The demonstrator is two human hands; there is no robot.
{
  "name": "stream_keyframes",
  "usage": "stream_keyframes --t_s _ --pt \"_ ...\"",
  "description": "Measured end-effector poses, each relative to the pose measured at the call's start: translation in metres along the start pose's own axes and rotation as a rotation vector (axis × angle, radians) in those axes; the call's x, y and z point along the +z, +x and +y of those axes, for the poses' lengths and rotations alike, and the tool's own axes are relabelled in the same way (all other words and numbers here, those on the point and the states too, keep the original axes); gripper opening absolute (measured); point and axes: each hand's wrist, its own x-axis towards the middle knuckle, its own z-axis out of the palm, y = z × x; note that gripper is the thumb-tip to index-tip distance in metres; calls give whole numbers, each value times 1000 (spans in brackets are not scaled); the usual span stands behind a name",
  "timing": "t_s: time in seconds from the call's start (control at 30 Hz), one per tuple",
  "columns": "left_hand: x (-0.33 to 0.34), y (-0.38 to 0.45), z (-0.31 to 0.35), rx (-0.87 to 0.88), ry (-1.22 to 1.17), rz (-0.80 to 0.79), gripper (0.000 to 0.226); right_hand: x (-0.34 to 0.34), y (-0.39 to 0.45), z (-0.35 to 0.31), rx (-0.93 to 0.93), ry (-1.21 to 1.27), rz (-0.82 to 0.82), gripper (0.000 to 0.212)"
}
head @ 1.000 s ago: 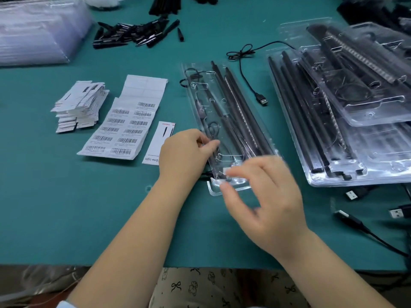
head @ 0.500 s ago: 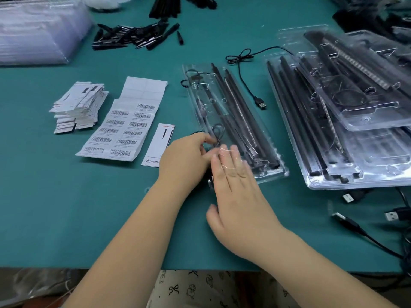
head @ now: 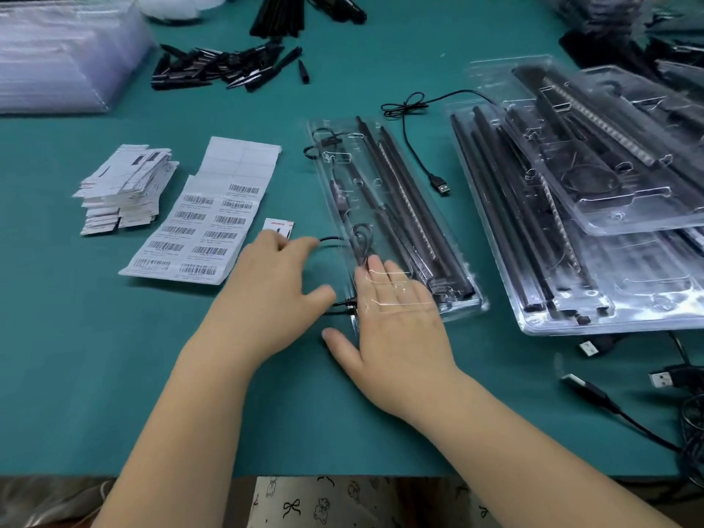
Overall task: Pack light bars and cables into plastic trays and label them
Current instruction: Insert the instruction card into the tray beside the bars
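A clear plastic tray [head: 381, 177] lies mid-table holding black light bars [head: 415, 211] and a coiled cable. A loop of black cable [head: 330, 240] sticks out at the tray's left edge. My right hand [head: 396, 337] lies flat at the tray's near end, its straight fingers showing through the clear plastic. My left hand [head: 266, 299] is just left of the tray, fingers relaxed, fingertips at a small white label card [head: 281, 224], thumb close to the cable's plug by the tray's near corner.
A barcode sticker sheet [head: 213, 230] and a stack of label cards [head: 122, 188] lie to the left. Packed trays [head: 571, 238] are piled at the right, with a loose USB cable [head: 423, 158] between. Black parts [head: 221, 66] and clear packaging [head: 57, 51] sit at the back; USB plugs [head: 586, 390] lie right.
My left hand left the tray's edge and moved left toward the label card. My right hand came down from above the tray and flattened at its near end.
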Motion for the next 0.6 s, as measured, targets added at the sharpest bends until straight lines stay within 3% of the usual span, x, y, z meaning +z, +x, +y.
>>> stream_keyframes --t_s 0.07,0.27,0.43,0.6 --pt "1 3 1 -147 81 21 35 0 0 -1 -2 1 -10 82" --pt "0 15 3 -249 139 70 21 -4 0 -5 20 4 65 56" --pt "1 23 6 -272 -466 -35 23 0 -1 -6 45 41 190 51" --pt "4 37 21 -225 -687 -193 23 -2 0 -4 22 67 132 59"
